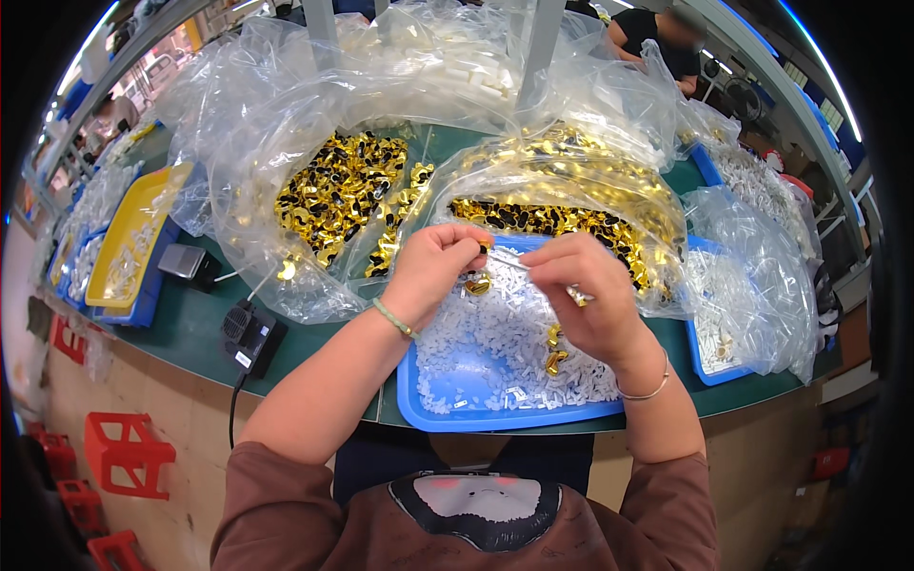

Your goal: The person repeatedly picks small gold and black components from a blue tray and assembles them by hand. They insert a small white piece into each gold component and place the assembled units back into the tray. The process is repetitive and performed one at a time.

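Over a blue tray full of small white pieces, my two hands meet. My left hand pinches a small gold-and-black curved piece between thumb and fingertips. From the closed fingers of my right hand, a thin pale stick reaches toward that piece; whether it is a tool or a part I cannot tell. Some gold shows under the right fingers, possibly more pieces held in the palm. A few gold curved pieces lie on the white ones, with another gold piece below my left fingertips.
Clear plastic bags of gold-and-black pieces spread behind the tray. Yellow and blue bins sit at left, near a small black device with a cable. A bag-covered blue tray stands right. Another person is beyond.
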Tool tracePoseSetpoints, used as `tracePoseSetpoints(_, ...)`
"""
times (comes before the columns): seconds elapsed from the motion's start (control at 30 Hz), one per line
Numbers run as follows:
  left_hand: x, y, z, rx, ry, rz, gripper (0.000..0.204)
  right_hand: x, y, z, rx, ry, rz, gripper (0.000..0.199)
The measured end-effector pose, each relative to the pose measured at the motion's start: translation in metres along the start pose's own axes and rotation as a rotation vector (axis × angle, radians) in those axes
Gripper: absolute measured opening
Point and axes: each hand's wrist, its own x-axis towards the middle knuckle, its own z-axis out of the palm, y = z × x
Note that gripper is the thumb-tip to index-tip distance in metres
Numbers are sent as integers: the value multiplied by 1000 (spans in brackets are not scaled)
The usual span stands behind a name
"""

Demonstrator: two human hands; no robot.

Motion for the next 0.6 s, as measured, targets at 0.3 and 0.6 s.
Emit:
tracePoseSetpoints(0.3, 20, 31, -44, -827, 373, 251, 32, -13, 20, -5, -122, -215, 362, 16)
tracePoseSetpoints(0.6, 9, 44, -31, -232, -14, 209, 31, -25, 24, -1, 6, -596, 441, 15)
